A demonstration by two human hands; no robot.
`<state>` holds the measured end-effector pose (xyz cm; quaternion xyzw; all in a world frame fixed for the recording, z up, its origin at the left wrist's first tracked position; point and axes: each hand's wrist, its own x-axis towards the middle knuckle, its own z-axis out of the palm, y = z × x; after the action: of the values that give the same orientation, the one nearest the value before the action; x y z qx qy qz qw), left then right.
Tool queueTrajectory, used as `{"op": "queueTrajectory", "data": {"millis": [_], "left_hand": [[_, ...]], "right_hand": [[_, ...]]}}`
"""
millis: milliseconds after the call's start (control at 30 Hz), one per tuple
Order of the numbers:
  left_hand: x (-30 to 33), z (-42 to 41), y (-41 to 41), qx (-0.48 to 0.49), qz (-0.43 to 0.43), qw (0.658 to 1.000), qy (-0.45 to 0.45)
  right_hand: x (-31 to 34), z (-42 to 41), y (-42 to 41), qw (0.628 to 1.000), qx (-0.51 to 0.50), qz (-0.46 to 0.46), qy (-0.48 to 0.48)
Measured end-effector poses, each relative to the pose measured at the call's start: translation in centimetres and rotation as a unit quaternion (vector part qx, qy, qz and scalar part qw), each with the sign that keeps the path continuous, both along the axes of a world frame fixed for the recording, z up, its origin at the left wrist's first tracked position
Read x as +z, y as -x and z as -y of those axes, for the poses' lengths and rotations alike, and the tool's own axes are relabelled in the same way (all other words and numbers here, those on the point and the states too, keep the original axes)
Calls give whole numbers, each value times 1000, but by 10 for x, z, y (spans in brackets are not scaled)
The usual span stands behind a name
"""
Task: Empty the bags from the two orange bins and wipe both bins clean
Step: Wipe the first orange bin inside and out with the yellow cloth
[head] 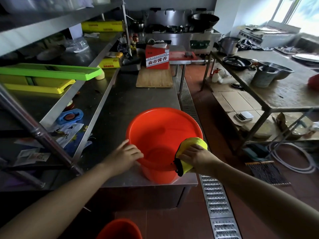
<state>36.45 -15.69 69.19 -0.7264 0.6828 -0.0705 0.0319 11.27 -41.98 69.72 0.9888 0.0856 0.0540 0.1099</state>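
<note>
An orange bin (160,125) stands upright on the near end of a steel counter (124,104), with no bag inside it. My left hand (126,155) grips the bin's near-left rim, fingers over the edge. My right hand (195,156) holds a yellow cloth (196,142) with a black edge against the bin's near-right rim. A second orange bin (119,229) sits on the floor below, only its top showing at the bottom edge of the view.
On the counter behind the bin lie a wooden board (154,78) and a red box (157,56). Steel shelves (57,83) with trays stand on the left. A metal floor drain (217,204) runs beside the counter. A table with bowls (276,87) stands on the right.
</note>
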Motion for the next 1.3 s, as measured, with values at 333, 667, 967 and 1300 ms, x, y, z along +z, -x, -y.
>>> {"op": "queueTrajectory", "data": {"millis": [333, 667, 967, 1300], "left_hand": [[-5, 35, 82, -44, -33, 998, -17], [16, 22, 23, -20, 32, 996, -83], [5, 29, 39, -50, -25, 998, 12], [-2, 39, 51, -9, -24, 997, -66]], "right_hand": [[-5, -22, -8, 999, 22, 22, 17], [0, -6, -11, 1000, -14, -26, 7], [-9, -3, -9, 998, 17, 64, -11], [-16, -4, -29, 997, 17, 71, -38]]}}
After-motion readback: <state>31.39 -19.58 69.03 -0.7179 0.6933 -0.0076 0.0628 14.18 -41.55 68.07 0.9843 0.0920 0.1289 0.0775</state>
